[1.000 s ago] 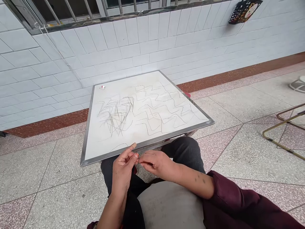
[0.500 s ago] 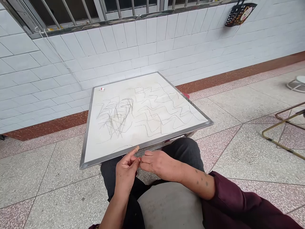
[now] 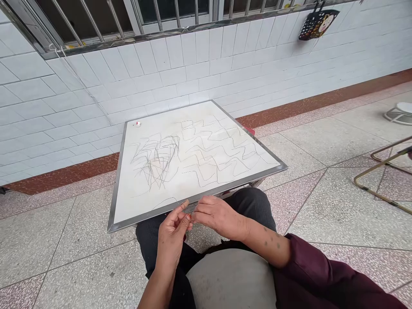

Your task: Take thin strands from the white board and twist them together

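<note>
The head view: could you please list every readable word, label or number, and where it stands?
No text is readable.
Basket: its pale patch is too blurred to read.
Small red-and-white item on the table: too small to read.
Thin dark lines: no letters made out.

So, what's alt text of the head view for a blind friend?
A person's left hand and right hand are close together at the near edge of a grey-rimmed white table bearing thin dark wavy lines, against a white tiled wall.

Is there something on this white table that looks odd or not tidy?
Yes: on the left of the white tabletop, the thin dark lines cross in a tangle, while those on the right run mostly apart.
</note>
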Demonstrator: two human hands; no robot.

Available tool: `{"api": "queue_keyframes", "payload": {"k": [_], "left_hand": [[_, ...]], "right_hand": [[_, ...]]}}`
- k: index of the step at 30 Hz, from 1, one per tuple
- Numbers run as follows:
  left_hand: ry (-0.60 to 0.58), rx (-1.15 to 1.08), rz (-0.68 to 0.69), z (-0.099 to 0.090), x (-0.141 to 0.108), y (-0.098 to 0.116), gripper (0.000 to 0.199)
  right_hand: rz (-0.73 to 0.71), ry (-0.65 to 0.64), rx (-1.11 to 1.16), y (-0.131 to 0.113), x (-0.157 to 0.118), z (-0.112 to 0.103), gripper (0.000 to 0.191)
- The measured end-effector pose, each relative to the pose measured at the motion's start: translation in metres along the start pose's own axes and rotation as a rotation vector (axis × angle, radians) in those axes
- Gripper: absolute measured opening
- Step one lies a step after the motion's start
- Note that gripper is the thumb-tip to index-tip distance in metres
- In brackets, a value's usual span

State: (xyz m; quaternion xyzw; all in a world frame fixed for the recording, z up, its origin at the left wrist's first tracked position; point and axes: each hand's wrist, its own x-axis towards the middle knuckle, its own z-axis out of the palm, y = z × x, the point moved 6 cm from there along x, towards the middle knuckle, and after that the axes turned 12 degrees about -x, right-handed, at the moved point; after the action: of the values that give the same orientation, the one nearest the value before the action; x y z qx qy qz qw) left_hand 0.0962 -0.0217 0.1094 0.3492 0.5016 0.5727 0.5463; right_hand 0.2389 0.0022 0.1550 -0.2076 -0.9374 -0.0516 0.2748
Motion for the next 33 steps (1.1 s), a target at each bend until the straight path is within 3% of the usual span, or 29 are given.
{"api": "queue_keyframes", "payload": {"k": [12,19,23,26,29,31,33], "left_hand": [[-0.029,0.045,0.01,0.002,0.001,-0.01,0.045],[-0.015,0.013,-0.027,0.005,0.002,-0.012,0.048],[-0.064,-0.02,-0.043,0.008,0.001,-0.009,0.05],[-0.039,-0.063,-0.059,0.003,0.002,-0.01,0.05],[0.045,-0.133,-0.053,-0.005,0.002,-0.01,0.05],[0.076,-0.167,-0.038,-0.007,0.002,-0.009,0.05],[0.078,-0.168,-0.039,-0.006,0.001,-0.009,0.051]], "right_hand": [[-0.052,0.053,-0.029,-0.001,0.004,-0.011,0.023],[-0.063,0.014,0.008,0.006,0.004,-0.002,0.025],[-0.005,0.045,0.009,0.015,0.0,0.001,0.025],[0.174,0.15,0.108,0.029,-0.007,0.003,0.032],[0.545,0.267,0.407,0.051,-0.022,0.015,0.06],[0.735,0.232,0.755,0.055,-0.03,0.034,0.055],[0.798,0.152,1.095,0.047,-0.031,0.052,0.041]]}}
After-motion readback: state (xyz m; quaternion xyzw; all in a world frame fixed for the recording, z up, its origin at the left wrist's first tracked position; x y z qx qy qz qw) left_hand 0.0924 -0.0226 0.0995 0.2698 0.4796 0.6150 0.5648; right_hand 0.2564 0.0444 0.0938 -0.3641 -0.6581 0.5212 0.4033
